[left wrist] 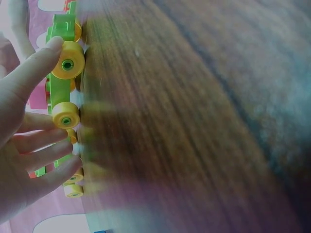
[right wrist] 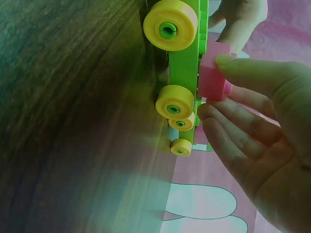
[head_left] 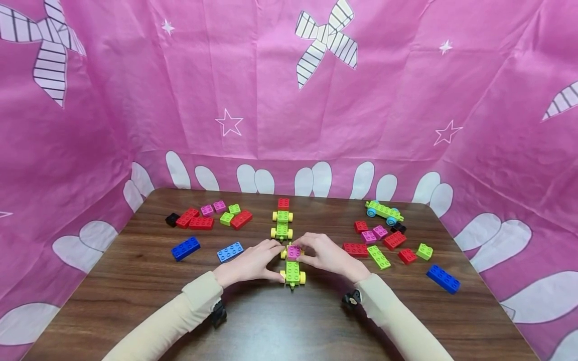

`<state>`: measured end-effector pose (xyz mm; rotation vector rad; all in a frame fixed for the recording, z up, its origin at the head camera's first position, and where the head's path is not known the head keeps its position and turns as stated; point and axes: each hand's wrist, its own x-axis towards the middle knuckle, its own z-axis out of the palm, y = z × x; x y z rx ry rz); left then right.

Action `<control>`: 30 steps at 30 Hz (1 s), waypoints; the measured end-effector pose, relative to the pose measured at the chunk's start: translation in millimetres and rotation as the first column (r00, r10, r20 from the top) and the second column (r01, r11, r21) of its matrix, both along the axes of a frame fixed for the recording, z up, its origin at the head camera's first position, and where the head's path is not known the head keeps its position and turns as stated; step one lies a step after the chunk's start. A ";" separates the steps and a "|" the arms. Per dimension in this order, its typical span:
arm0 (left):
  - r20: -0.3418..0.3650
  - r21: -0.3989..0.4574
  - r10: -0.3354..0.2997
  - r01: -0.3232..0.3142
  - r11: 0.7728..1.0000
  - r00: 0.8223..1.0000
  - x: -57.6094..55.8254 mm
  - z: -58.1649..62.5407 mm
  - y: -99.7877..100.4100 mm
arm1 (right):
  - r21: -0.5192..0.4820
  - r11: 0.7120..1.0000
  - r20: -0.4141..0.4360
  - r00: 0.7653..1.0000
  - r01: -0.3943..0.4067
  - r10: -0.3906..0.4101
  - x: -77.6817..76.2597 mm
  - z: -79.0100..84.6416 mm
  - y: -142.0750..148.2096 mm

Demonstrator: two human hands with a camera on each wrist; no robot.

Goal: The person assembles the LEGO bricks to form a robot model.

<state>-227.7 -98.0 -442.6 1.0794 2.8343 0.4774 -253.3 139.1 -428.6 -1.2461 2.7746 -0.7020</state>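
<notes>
A lime-green toy car base point(head_left: 292, 275) with yellow wheels stands on the table in front of me. My left hand point(head_left: 253, 261) holds it from the left side, the thumb point(left wrist: 41, 60) at the near wheel and the fingers spread by the far one. On the base's far end sits a pink brick point(right wrist: 212, 73) with studs on top. My right hand point(head_left: 324, 252) pinches this brick between thumb and fingers. Just beyond, a second green car base point(head_left: 282, 225) with yellow wheels lines up with the first, a red brick point(head_left: 283, 203) at its far end.
Left on the wooden table point(head_left: 135, 281) lie red, pink and green bricks, plus a dark blue brick point(head_left: 185, 248) and a light blue brick point(head_left: 230, 251). More bricks lie right, near a blue-wheeled car base point(head_left: 384, 211) and a blue brick point(head_left: 443, 279). Pink cloth hangs behind.
</notes>
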 end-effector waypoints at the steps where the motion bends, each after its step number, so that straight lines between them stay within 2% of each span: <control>1: -0.001 0.001 -0.001 0.001 1.000 1.000 -0.1 -0.2 0.0 | -0.005 1.000 0.001 1.000 0.005 -0.005 0.1 -0.4 -0.1; 14: 0.001 0.003 -0.005 0.005 1.000 1.000 -0.2 -0.7 -0.3 | -0.083 0.996 0.051 0.999 0.020 -0.016 1.3 0.8 -1.2; 19: -0.022 0.012 -0.016 0.017 1.000 1.000 0.3 -0.1 -0.4 | -0.113 0.993 0.074 0.997 0.040 -0.032 2.3 0.4 -2.1; 26: -0.060 0.023 -0.021 0.022 0.999 0.998 1.8 -0.1 0.2 | -0.105 0.994 -0.005 1.000 0.025 -0.025 3.2 -0.4 -4.9; 30: -0.071 0.021 -0.023 0.024 0.999 0.997 1.8 -0.3 0.6 | -0.107 0.994 -0.022 0.999 0.026 -0.029 3.6 -1.6 -6.2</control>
